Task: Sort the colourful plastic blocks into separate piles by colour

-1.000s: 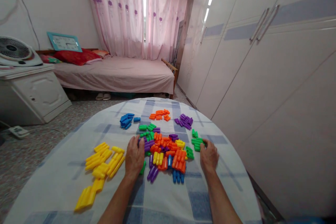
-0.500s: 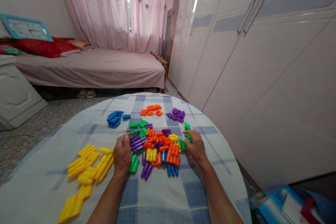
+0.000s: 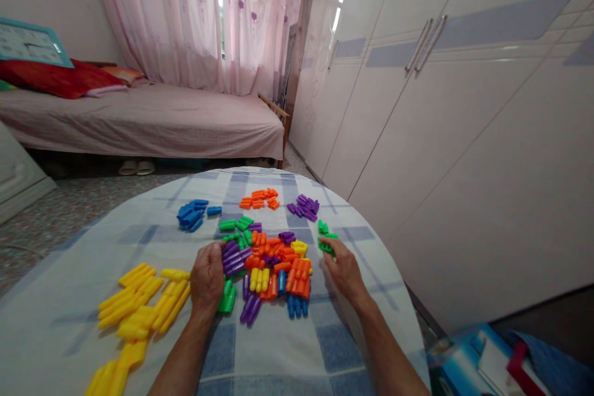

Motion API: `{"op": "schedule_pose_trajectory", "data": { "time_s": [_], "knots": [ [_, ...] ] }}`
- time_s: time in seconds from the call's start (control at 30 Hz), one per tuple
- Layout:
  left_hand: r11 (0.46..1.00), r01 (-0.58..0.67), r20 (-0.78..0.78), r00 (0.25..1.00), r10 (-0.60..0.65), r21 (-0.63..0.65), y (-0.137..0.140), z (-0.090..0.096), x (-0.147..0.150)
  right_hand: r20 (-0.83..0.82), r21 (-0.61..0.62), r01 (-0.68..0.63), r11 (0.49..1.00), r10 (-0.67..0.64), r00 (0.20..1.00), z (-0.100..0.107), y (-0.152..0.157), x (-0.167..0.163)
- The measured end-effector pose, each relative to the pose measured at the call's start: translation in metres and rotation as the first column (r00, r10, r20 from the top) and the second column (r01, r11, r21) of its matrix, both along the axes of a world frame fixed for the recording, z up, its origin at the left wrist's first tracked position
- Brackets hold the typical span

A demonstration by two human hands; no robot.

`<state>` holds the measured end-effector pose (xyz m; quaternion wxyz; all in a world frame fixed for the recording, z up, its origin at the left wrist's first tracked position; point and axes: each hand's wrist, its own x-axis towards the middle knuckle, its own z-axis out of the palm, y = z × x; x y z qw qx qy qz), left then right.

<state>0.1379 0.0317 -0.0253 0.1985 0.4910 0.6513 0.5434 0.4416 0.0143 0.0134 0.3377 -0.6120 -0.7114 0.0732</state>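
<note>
My left hand [image 3: 207,277] rests on edge at the left side of a mixed pile of plastic building pieces. It is beside a purple piece [image 3: 236,258], its fingers loosely bent and partly hidden, with no held piece showing. A green piece [image 3: 227,297] lies close to its wrist. At the pile's right, my right hand [image 3: 343,269] has its fingertips on a green plastic building piece [image 3: 325,246], near another green piece [image 3: 323,226]. Orange pieces [image 3: 298,275], yellow pieces [image 3: 259,279] and blue pieces [image 3: 297,306] lie between the hands.
Sorted groups surround the pile: yellow pieces [image 3: 134,297] at left, blue pieces [image 3: 190,215], orange pieces [image 3: 258,199] and purple pieces [image 3: 304,206] toward the back. The round table [image 3: 260,365] has a checked cloth. A bed [image 3: 185,114] and wardrobe [image 3: 417,154] stand beyond.
My right hand has moved a green piece away from the pile, toward the other green pieces at right. My left hand stays beside the pile. The view has shifted slightly.
</note>
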Motion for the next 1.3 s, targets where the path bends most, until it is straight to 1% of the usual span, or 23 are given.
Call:
{"op": "schedule_pose_trajectory", "data": {
  "time_s": [0.03, 0.1, 0.13, 0.2, 0.27, 0.33, 0.4, 0.47, 0.5, 0.53, 0.57, 0.6, 0.63, 0.7, 0.77, 0.87, 0.93, 1.0, 1.13, 1.3],
  "knots": [
    [1.0, 0.003, -0.001, 1.0, -0.002, 0.002, 0.0, 0.001, 0.0, -0.019, 0.043, 0.064, 0.997, -0.063, 0.998, 0.002, 0.007, 0.008],
    [1.0, 0.007, -0.007, 1.0, -0.007, 0.007, -0.001, 0.002, 0.001, -0.032, 0.107, 0.208, 0.972, -0.206, 0.978, 0.003, 0.024, 0.024],
    [1.0, 0.009, -0.009, 1.0, -0.009, 0.009, -0.002, 0.003, 0.002, -0.025, 0.11, 0.269, 0.957, -0.267, 0.963, 0.002, 0.031, 0.032],
    [1.0, 0.009, -0.011, 1.0, -0.009, 0.012, -0.003, 0.005, 0.003, 0.015, 0.053, 0.343, 0.938, -0.344, 0.939, -0.006, 0.042, 0.043],
    [1.0, 0.006, -0.004, 1.0, -0.006, 0.015, -0.004, 0.005, 0.003, 0.072, -0.04, 0.353, 0.935, -0.35, 0.934, -0.017, 0.046, 0.05],
    [1.0, 0.003, 0.005, 1.0, -0.003, 0.023, -0.004, 0.005, 0.004, 0.109, -0.081, 0.347, 0.934, -0.338, 0.935, -0.026, 0.045, 0.051],
    [1.0, 0.002, 0.009, 1.0, -0.003, 0.031, -0.003, 0.004, 0.005, 0.119, -0.04, 0.372, 0.927, -0.365, 0.923, -0.028, 0.044, 0.047],
    [0.999, 0.004, 0.007, 1.0, -0.005, 0.039, -0.003, 0.004, 0.006, 0.096, 0.024, 0.376, 0.926, -0.377, 0.921, -0.022, 0.049, 0.036],
    [0.999, 0.006, 0.005, 1.0, -0.006, 0.043, -0.004, 0.004, 0.006, 0.077, 0.037, 0.331, 0.943, -0.333, 0.94, -0.016, 0.053, 0.026],
    [0.999, 0.005, 0.003, 1.0, -0.005, 0.046, -0.004, 0.004, 0.006, 0.056, 0.034, 0.255, 0.966, -0.257, 0.965, -0.01, 0.059, 0.014],
    [0.999, 0.005, 0.003, 1.0, -0.005, 0.047, -0.004, 0.005, 0.006, 0.034, 0.014, 0.129, 0.992, -0.129, 0.991, -0.003, 0.065, -0.001],
    [0.999, 0.005, 0.002, 1.0, -0.005, 0.045, -0.005, 0.005, 0.006, 0.01, -0.019, 0.005, 1.0, -0.004, 1.0, 0.004, 0.073, -0.018],
    [0.999, 0.005, 0.003, 1.0, -0.005, 0.039, -0.005, 0.006, 0.006, -0.008, -0.044, -0.082, 0.996, 0.082, 0.997, 0.011, 0.08, -0.037],
    [1.0, 0.007, 0.003, 1.0, -0.007, 0.025, -0.006, 0.007, 0.006, 0.013, -0.081, -0.242, 0.967, 0.243, 0.97, 0.02, 0.094, -0.077],
    [1.0, 0.009, 0.004, 1.0, -0.009, 0.017, -0.006, 0.008, 0.006, 0.054, -0.14, -0.319, 0.937, 0.329, 0.943, 0.026, 0.104, -0.115],
    [1.0, 0.007, 0.011, 1.0, -0.007, 0.008, -0.005, 0.008, 0.006, 0.141, -0.236, -0.36, 0.903, 0.398, 0.906, 0.029, 0.115, -0.162],
    [1.0, 0.005, 0.021, 1.0, -0.005, 0.0, -0.005, 0.009, 0.006, 0.179, -0.286, -0.351, 0.892, 0.41, 0.894, 0.027, 0.121, -0.183],
    [1.0, 0.004, 0.033, 0.999, -0.004, -0.005, -0.005, 0.009, 0.006, 0.204, -0.323, -0.328, 0.888, 0.404, 0.892, 0.023, 0.125, -0.198],
    [1.0, 0.007, 0.049, 0.999, -0.007, -0.014, -0.005, 0.008, 0.005, 0.229, -0.363, -0.302, 0.882, 0.398, 0.888, 0.017, 0.13, -0.208],
    [1.0, 0.008, 0.043, 0.999, -0.007, -0.017, -0.004, 0.006, 0.005, 0.214, -0.341, -0.302, 0.89, 0.386, 0.897, 0.016, 0.134, -0.197]
  ]
}}
